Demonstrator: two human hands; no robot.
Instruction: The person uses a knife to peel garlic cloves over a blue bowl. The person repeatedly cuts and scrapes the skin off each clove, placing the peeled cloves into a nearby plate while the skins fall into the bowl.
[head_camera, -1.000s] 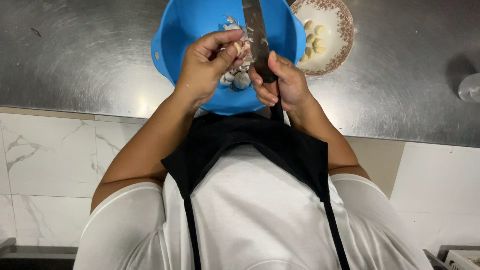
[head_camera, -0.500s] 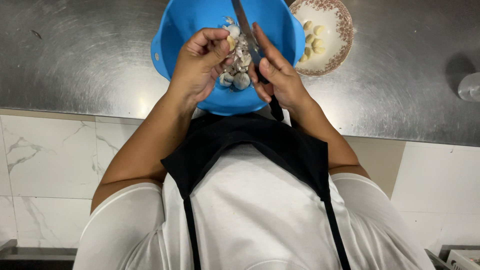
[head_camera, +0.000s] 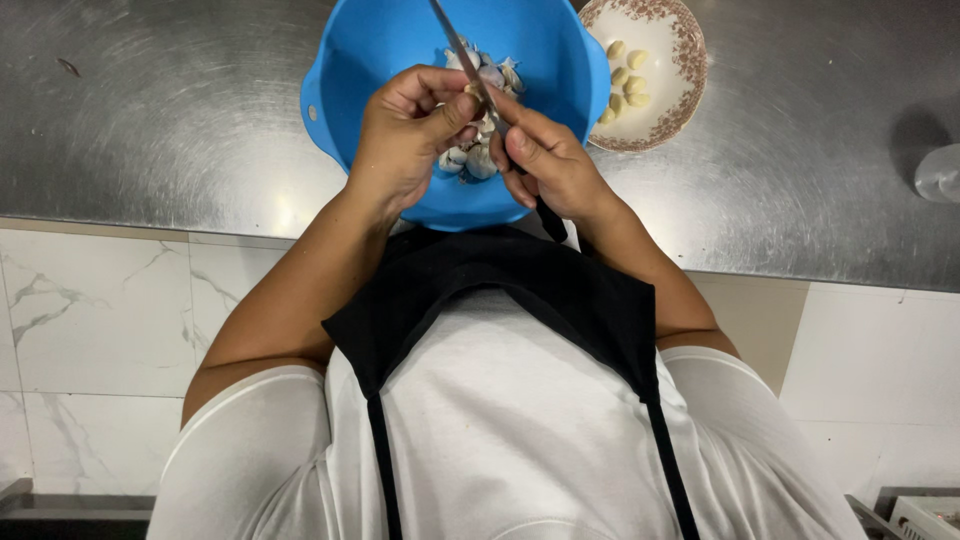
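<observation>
Steel counter (head_camera: 180, 120), blue bowl (head_camera: 560, 60) at 12 o'clock. Left hand (head_camera: 405, 140) pinches a garlic clove (head_camera: 478, 92), likely small, light, firm, papery-slick; grip its sides. Right hand (head_camera: 550, 165) clenches the knife (head_camera: 470, 60) handle. Peeled cloves (head_camera: 625, 80) at 1 o'clock.

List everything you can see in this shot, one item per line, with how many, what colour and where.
bowl: one, blue plastic, on the counter under both hands
garlic pieces: a small pile, pale and papery, inside the blue bowl
dish: one, white with a brown patterned rim, right of the bowl
peeled cloves: about seven, cream, in the dish
knife: one, steel blade with a dark handle, over the bowl
counter: one, brushed steel, across the top
clear object: one, at the right edge, too cut off to identify
apron: one, black, over a white shirt
left hand: one, pinching a garlic piece at the blade
right hand: one, gripping the knife
</observation>
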